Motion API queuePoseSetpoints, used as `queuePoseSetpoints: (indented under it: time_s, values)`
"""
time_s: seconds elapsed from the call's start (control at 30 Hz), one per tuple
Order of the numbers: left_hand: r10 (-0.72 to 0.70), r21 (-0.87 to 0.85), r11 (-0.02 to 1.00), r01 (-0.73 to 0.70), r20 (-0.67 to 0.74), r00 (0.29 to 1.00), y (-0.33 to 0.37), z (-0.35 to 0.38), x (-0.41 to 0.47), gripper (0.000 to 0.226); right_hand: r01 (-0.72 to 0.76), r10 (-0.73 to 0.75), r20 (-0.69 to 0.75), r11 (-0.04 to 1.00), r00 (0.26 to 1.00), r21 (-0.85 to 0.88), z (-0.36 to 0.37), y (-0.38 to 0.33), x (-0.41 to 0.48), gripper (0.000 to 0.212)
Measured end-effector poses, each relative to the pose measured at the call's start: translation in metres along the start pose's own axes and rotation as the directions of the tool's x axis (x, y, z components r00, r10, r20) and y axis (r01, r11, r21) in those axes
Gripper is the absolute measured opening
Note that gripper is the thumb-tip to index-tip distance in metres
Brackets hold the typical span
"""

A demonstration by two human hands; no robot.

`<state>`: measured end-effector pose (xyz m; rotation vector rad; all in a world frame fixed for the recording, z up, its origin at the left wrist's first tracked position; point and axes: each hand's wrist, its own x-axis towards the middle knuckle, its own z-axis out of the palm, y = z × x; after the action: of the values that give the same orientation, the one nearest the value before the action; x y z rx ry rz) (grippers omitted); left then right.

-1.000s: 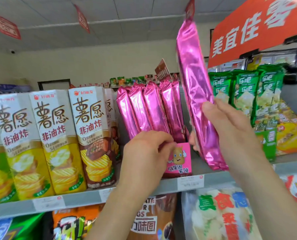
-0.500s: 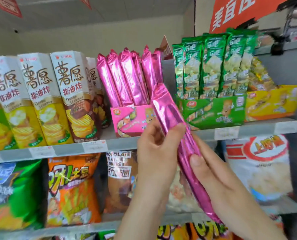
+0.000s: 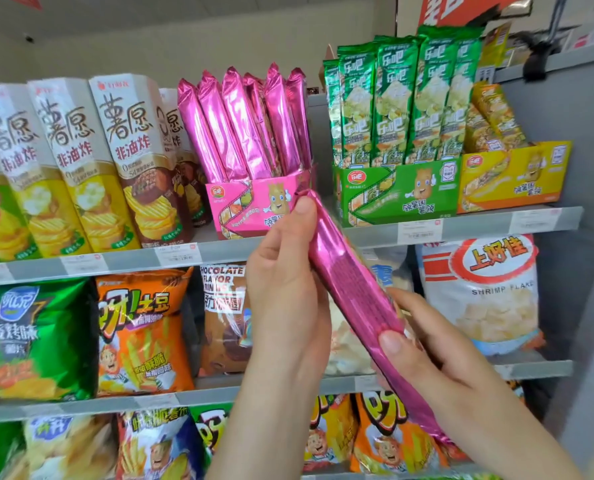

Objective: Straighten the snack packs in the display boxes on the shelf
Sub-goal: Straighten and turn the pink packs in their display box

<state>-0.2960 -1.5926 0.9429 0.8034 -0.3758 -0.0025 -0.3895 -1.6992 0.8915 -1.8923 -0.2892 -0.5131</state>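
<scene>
A long shiny pink snack pack [image 3: 349, 282] slants in front of the shelves, its top end near the pink display box [image 3: 250, 206]. My left hand [image 3: 285, 278] holds its upper part, thumb at the top seal. My right hand [image 3: 437, 344] grips its lower half, thumb on the front. Several more pink packs [image 3: 243, 126] stand leaning in the pink box on the upper shelf. To the right, green packs [image 3: 403, 98] stand upright in a green display box [image 3: 397, 195]. Yellow packs [image 3: 489, 116] lean in a yellow display box [image 3: 513, 178].
Tall chip cartons [image 3: 74, 164] fill the upper shelf on the left. The shelf edge [image 3: 219, 252] carries price tags. Bagged snacks, among them an orange bag [image 3: 139, 334] and a white shrimp flakes bag [image 3: 482, 292], crowd the lower shelves. A grey wall panel [image 3: 572, 133] closes the right side.
The pink pack came down from high at the right of the box to chest height. My left hand left the box and took its upper end. The view tilted downward.
</scene>
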Motion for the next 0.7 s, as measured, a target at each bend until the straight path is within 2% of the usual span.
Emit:
queuePoseSetpoints:
  time_s: [0.07,0.23,0.3,0.4,0.5,0.57,0.63,0.7]
  values:
    - [0.026,-0.034,0.999,-0.025,0.036,0.999,-0.002,-0.002,-0.002,0.023,0.003,-0.003,-0.010,1.000,1.000,-0.029,0.003,0.007,-0.006,0.042]
    - [0.019,-0.061,0.998,-0.009,0.151,0.988,-0.007,-0.007,-0.008,0.016,-0.047,0.044,-0.053,0.998,0.998,-0.050,-0.002,0.016,-0.012,0.046]
    - [0.024,-0.016,1.000,-0.022,0.143,0.989,-0.009,-0.011,-0.007,0.009,-0.034,0.026,-0.089,0.995,0.996,-0.095,-0.002,0.019,-0.014,0.041]
    - [0.060,0.105,0.992,-0.074,0.129,0.990,-0.009,-0.016,-0.004,0.027,-0.049,0.025,-0.179,0.990,0.983,-0.129,0.000,0.025,-0.017,0.045]
    - [0.140,0.213,0.963,-0.167,0.136,0.981,-0.008,-0.019,-0.006,0.021,-0.046,-0.018,-0.256,0.970,0.967,-0.239,0.003,0.033,-0.018,0.046]
    - [0.156,0.233,0.956,-0.179,0.111,0.981,-0.009,-0.022,-0.008,0.026,-0.064,-0.023,-0.287,0.955,0.958,-0.289,0.004,0.038,-0.018,0.048]
    - [0.147,0.240,0.956,-0.172,0.117,0.982,-0.010,-0.024,-0.010,0.026,-0.104,0.020,-0.286,0.953,0.958,-0.283,0.001,0.044,-0.017,0.055]
    - [0.154,0.224,0.957,-0.182,0.137,0.978,-0.012,-0.022,-0.016,0.022,-0.122,0.077,-0.215,0.972,0.974,-0.202,-0.004,0.045,-0.012,0.070]
